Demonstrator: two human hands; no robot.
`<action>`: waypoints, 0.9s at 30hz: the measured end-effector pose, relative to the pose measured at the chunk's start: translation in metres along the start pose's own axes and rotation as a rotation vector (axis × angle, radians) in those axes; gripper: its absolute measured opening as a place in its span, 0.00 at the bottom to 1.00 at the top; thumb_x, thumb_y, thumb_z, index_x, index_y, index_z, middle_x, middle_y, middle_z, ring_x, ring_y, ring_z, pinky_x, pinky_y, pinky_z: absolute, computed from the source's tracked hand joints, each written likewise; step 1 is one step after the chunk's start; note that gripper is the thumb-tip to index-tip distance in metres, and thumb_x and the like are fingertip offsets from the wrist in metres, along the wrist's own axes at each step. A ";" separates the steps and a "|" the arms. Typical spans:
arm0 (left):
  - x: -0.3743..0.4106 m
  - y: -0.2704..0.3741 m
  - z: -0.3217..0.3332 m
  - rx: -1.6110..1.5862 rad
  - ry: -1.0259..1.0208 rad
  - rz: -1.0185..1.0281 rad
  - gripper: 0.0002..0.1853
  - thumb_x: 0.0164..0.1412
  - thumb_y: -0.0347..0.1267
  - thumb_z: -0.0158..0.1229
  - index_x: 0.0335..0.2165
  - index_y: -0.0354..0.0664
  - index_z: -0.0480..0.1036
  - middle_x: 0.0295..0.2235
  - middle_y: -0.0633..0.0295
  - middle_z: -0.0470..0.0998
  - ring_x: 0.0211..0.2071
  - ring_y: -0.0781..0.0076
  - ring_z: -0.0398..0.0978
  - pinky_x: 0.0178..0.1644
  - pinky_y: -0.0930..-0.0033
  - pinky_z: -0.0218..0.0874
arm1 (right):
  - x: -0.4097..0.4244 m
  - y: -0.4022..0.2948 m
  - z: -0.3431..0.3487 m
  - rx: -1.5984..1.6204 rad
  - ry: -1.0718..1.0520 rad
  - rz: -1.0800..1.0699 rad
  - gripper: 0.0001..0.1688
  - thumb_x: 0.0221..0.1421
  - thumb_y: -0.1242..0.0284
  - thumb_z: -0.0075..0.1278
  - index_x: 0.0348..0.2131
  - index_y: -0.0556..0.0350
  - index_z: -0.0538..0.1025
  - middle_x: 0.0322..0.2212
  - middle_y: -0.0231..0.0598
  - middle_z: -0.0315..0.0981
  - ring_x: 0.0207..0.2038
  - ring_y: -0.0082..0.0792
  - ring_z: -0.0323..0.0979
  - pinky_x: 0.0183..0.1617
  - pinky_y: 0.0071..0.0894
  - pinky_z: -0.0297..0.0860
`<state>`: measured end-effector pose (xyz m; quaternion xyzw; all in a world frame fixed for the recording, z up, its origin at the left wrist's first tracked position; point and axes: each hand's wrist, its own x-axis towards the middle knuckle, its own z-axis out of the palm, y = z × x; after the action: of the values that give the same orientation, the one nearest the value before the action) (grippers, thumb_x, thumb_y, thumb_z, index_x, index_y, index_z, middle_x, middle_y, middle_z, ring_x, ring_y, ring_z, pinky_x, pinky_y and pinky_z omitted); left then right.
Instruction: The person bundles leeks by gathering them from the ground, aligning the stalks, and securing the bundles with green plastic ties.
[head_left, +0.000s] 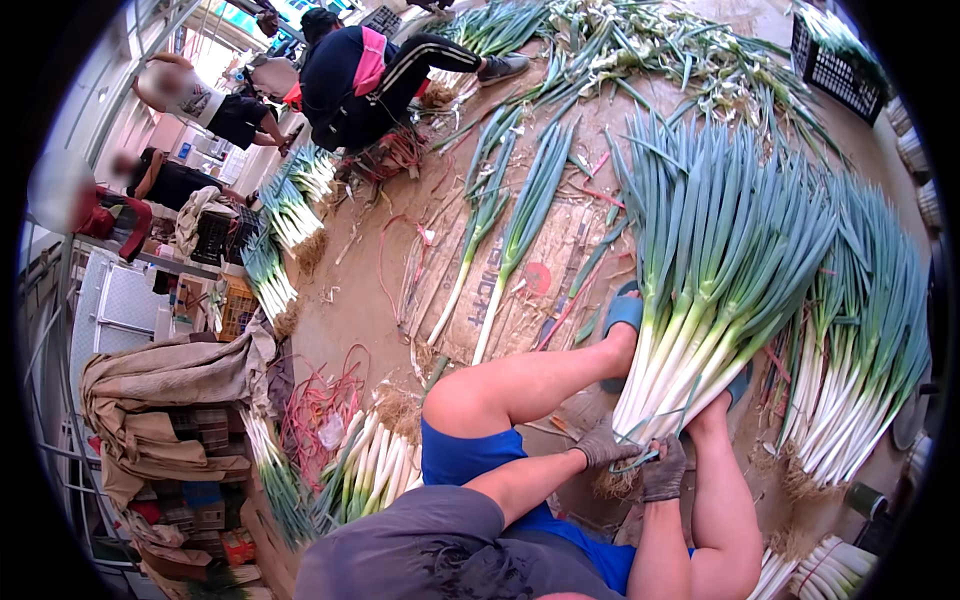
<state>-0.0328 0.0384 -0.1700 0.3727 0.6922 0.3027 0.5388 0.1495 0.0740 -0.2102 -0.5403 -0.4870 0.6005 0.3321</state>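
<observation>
A large bunch of long green onions (705, 300) lies between my legs, leafy tops away from me and white stalks near my hands. A thin green tie strip (686, 409) loops around the white stalks just above the roots (619, 484). My left hand (609, 444), in a grey-brown work glove, is closed at the strip beside the stalk ends. Close to its right, my gloved right hand (664, 469) pinches the strip too. Fingers partly hide where the strip's ends meet.
More green onions lie to the right (847, 330) and lower left (382, 465). Loose stalks (487, 300) rest on flattened cardboard (457, 300). Red straps (322, 412) tangle at left. Trimmed leaves (675, 60) and a black crate (836, 71) stand beyond. A bent-over person (352, 82) works nearby.
</observation>
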 end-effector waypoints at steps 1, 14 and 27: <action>-0.010 0.040 -0.012 -0.027 -0.052 -0.012 0.47 0.35 0.49 0.75 0.51 0.32 0.68 0.48 0.47 0.76 0.52 0.58 0.73 0.58 0.61 0.62 | 0.000 -0.004 -0.004 -0.055 0.009 -0.017 0.10 0.55 0.79 0.49 0.21 0.55 0.66 0.18 0.33 0.59 0.22 0.27 0.61 0.26 0.29 0.61; -0.017 0.020 0.008 0.101 0.089 -0.161 0.54 0.35 0.53 0.74 0.54 0.29 0.62 0.52 0.41 0.71 0.53 0.52 0.70 0.58 0.59 0.61 | 0.094 -0.079 -0.005 -0.118 0.023 -0.149 0.06 0.56 0.79 0.47 0.25 0.58 0.69 0.22 0.36 0.65 0.26 0.33 0.66 0.29 0.34 0.65; -0.036 0.014 0.011 0.249 0.149 -0.413 0.54 0.40 0.60 0.68 0.56 0.32 0.61 0.54 0.44 0.68 0.55 0.51 0.69 0.59 0.57 0.60 | 0.018 -0.050 0.003 -0.325 0.058 -0.237 0.04 0.57 0.77 0.47 0.29 0.61 0.72 0.25 0.41 0.70 0.29 0.43 0.72 0.32 0.40 0.70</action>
<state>-0.0140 0.0163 -0.1421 0.2636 0.8234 0.1254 0.4866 0.1368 0.1050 -0.1689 -0.5429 -0.6278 0.4550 0.3227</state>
